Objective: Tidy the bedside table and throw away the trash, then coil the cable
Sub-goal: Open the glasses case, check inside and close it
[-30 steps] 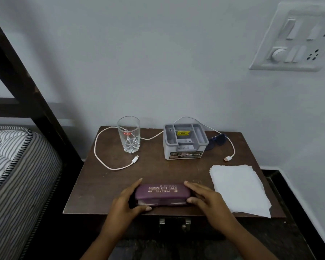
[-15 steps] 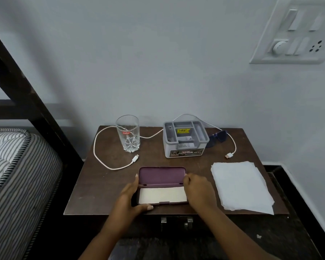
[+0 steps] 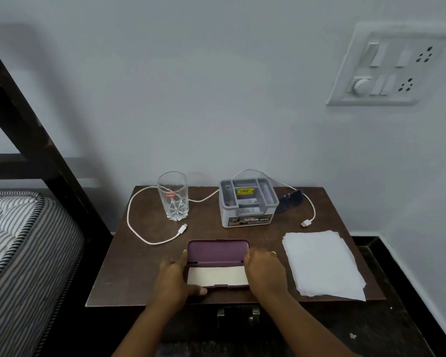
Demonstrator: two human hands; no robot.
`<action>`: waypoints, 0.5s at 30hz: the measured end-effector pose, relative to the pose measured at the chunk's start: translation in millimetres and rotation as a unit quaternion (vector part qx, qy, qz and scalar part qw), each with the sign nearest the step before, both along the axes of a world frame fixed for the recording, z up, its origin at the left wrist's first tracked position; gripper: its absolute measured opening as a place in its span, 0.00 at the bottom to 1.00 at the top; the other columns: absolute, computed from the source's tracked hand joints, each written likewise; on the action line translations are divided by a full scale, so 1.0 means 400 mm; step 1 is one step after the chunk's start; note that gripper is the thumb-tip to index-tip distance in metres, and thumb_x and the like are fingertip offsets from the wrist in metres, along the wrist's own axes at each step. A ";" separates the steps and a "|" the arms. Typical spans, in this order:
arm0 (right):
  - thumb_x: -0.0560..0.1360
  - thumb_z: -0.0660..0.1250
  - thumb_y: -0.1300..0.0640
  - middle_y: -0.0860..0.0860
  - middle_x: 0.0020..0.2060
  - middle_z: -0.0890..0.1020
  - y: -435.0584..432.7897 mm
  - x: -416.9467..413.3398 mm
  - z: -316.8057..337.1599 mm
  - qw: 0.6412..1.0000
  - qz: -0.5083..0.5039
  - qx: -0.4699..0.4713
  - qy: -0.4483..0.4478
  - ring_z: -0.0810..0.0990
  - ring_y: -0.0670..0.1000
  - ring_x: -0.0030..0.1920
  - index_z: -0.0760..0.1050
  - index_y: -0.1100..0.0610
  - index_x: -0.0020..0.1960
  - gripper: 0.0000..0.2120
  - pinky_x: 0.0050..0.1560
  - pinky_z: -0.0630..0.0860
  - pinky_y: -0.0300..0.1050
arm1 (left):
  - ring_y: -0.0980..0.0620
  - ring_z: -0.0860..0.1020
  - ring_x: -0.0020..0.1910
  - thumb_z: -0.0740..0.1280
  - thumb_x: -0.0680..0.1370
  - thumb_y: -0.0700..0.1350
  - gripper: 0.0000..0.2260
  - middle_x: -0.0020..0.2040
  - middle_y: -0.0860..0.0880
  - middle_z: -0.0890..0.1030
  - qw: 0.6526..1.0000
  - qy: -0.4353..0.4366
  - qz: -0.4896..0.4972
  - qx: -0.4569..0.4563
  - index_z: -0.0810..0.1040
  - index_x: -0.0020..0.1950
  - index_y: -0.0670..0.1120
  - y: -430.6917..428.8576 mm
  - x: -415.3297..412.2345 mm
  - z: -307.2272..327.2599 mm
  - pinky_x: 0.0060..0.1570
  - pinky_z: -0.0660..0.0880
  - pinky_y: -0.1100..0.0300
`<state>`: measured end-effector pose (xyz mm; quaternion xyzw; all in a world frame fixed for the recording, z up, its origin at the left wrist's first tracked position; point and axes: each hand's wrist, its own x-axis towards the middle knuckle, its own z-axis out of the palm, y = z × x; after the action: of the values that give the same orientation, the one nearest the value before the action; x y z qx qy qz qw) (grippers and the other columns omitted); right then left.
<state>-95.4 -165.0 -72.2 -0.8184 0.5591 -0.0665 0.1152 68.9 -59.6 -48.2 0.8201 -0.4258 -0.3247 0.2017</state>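
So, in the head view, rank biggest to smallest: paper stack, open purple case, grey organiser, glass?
Largest: paper stack.
Next: purple case and grey organiser, which look alike; the case sits nearer the camera, so unranked.
Smallest: glass.

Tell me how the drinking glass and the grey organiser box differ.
The glass is clear; the organiser box is opaque grey. The glass is tall and round, the box squat and squarish. The glass is one hollow, while the box is split into several compartments. The glass bears a red label, the box a yellow sticker. Both stand upright, open-topped, at the back of the table.
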 end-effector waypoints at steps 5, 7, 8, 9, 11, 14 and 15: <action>0.81 0.53 0.54 0.55 0.51 0.81 0.006 0.000 0.024 0.998 -0.022 0.029 -0.060 0.81 0.53 0.50 0.76 0.59 0.55 0.15 0.46 0.77 0.44 | 0.45 0.68 0.67 0.77 0.64 0.52 0.48 0.69 0.44 0.63 1.000 -0.012 0.013 0.009 0.53 0.77 0.50 0.015 -0.010 0.002 0.64 0.69 0.54; 0.81 0.50 0.49 0.55 0.51 0.81 0.016 -0.005 0.041 0.994 -0.040 0.043 -0.091 0.80 0.53 0.50 0.76 0.59 0.55 0.20 0.45 0.74 0.42 | 0.45 0.69 0.68 0.77 0.62 0.57 0.52 0.72 0.45 0.61 0.999 -0.022 0.031 0.032 0.49 0.77 0.50 0.033 -0.015 0.013 0.62 0.71 0.52; 0.81 0.49 0.48 0.55 0.51 0.81 0.024 -0.013 0.050 0.993 -0.041 0.041 -0.103 0.80 0.52 0.50 0.76 0.59 0.55 0.21 0.44 0.72 0.41 | 0.45 0.69 0.68 0.76 0.62 0.58 0.53 0.73 0.46 0.60 0.998 -0.029 0.047 0.038 0.48 0.77 0.50 0.044 -0.019 0.022 0.61 0.71 0.52; 0.81 0.49 0.48 0.54 0.51 0.80 0.032 -0.023 0.058 0.992 -0.035 0.033 -0.114 0.79 0.51 0.50 0.76 0.58 0.55 0.21 0.44 0.70 0.39 | 0.44 0.70 0.67 0.76 0.63 0.59 0.52 0.73 0.45 0.61 0.997 -0.043 0.063 0.032 0.49 0.77 0.50 0.054 -0.026 0.031 0.60 0.71 0.51; 0.81 0.48 0.48 0.53 0.50 0.81 0.047 -0.052 0.071 0.990 -0.024 0.005 -0.142 0.79 0.50 0.49 0.76 0.56 0.54 0.21 0.45 0.70 0.39 | 0.44 0.72 0.64 0.75 0.66 0.54 0.45 0.67 0.44 0.66 0.993 -0.073 0.094 -0.025 0.56 0.76 0.48 0.071 -0.054 0.046 0.56 0.71 0.52; 0.81 0.50 0.48 0.51 0.45 0.81 0.064 -0.105 0.091 0.977 -0.041 -0.012 -0.207 0.78 0.49 0.45 0.76 0.55 0.49 0.19 0.47 0.74 0.42 | 0.44 0.77 0.51 0.76 0.67 0.43 0.29 0.52 0.48 0.74 0.978 -0.036 0.131 -0.161 0.72 0.67 0.46 0.070 -0.125 0.052 0.47 0.71 0.55; 0.80 0.51 0.48 0.50 0.43 0.81 0.065 -0.122 0.098 0.972 -0.055 -0.008 -0.229 0.78 0.48 0.43 0.76 0.55 0.47 0.18 0.47 0.75 0.42 | 0.46 0.78 0.46 0.76 0.67 0.41 0.26 0.49 0.50 0.75 0.972 -0.004 0.137 -0.190 0.75 0.64 0.46 0.061 -0.155 0.050 0.45 0.72 0.55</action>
<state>-144.3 -138.9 -32.9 -0.7502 0.5618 -0.2625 0.2295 6.9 -35.4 -28.1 0.8185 -0.3644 -0.2043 0.3943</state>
